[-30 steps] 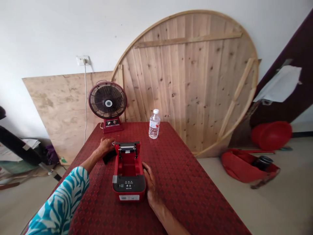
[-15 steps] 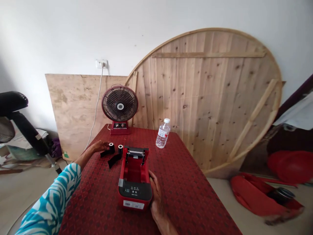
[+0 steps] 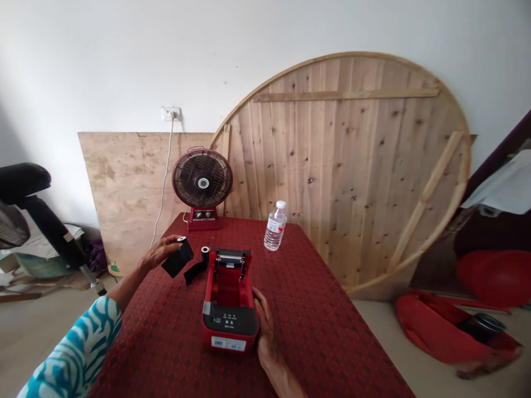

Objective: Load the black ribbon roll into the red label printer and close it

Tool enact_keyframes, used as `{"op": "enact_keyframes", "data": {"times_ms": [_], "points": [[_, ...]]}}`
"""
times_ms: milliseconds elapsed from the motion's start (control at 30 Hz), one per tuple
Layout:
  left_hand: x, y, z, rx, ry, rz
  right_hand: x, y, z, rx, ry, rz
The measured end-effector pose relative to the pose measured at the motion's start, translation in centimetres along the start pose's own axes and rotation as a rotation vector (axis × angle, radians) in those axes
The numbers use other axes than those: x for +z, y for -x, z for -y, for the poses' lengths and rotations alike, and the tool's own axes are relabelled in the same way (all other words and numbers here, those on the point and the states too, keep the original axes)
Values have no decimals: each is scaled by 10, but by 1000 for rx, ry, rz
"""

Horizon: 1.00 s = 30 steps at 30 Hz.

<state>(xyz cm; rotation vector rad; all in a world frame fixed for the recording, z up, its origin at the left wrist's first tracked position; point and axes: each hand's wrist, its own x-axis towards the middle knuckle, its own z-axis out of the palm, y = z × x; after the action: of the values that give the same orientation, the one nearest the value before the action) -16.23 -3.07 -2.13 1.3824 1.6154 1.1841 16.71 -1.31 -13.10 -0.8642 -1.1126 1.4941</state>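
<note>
Printer [image 3: 230,316] stood open against an unclenched right hand [image 3: 266,330]; left hand [image 3: 161,252] pinched a black roll [image 3: 184,252], seemingly at pickup; next called for tail [image 3: 172,268] control.

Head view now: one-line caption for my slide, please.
Left grip holds a black roll near a second roll; right grip rests against the open red printer.

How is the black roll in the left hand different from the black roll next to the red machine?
The held roll is in the left hand; the other roll stands on the table beside the red machine. From here, the held roll's strip looks wider, while the other roll's strip looks narrower. Both are black with a pale centre.
</note>
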Motion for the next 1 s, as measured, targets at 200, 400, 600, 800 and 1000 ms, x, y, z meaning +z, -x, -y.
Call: {"op": "enact_keyframes", "data": {"times_ms": [200, 400, 600, 800, 1000], "points": [[15, 52, -47, 23, 240, 144, 3, 1, 3, -29, -2, 14], [71, 63, -88, 34, -54, 367, 7, 0, 3, -96, 29, -12], [126, 43, -96, 179, -827, 297, 8, -3, 0, -129, 22, -20], [149, 26, -88, 123, -1140, 278, 9, -3, -1, -144, 14, 13], [164, 13, -76, 127, -1189, 343, 10, -4, -1, -158, 15, 3]]}}
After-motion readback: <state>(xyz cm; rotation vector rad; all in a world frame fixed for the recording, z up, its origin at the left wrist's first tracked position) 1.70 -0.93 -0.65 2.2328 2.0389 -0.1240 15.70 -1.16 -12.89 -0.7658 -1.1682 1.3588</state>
